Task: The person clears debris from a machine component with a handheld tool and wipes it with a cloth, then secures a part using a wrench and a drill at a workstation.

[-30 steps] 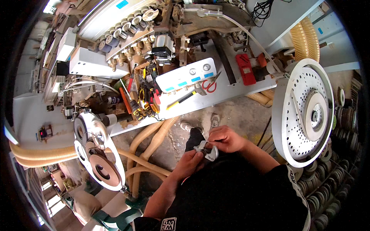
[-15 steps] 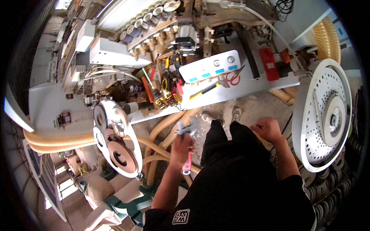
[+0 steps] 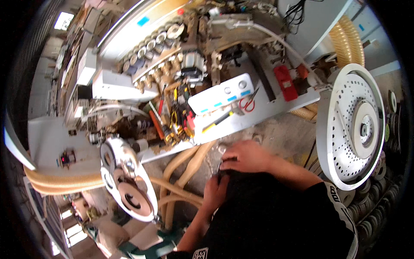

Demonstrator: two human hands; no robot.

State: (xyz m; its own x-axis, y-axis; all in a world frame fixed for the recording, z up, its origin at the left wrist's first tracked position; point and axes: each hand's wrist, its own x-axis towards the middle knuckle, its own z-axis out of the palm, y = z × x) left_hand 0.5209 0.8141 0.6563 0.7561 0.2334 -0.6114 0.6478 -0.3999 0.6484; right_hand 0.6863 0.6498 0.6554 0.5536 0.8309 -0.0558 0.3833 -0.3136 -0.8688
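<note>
My left hand (image 3: 214, 191) is closed around an adjustable wrench (image 3: 214, 159) in front of my body. Only its grey jaw end shows, slightly blurred; the pink-red handle seen earlier is hidden now. From the right, my right hand (image 3: 245, 156) comes across to the wrench just below the jaws. Its fingers are bent together against the tool, and their tips are partly hidden. Beyond both hands is the workbench (image 3: 267, 113), with a yellow-and-black hammer (image 3: 219, 120) and red-handled scissors (image 3: 247, 105) near its front edge.
A white panel with gauges (image 3: 222, 93) lies on the bench beside jumbled hand tools (image 3: 179, 114). A large perforated disc (image 3: 349, 129) stands at right, a machine head with round pads (image 3: 129, 181) at left. Ribbed hoses (image 3: 183, 168) run below the bench. A red case (image 3: 283, 83) lies at its right.
My right hand has moved left from my side to the wrench. My left hand with the wrench has shifted slightly right and down. The view has tilted, so the bench appears shifted.
</note>
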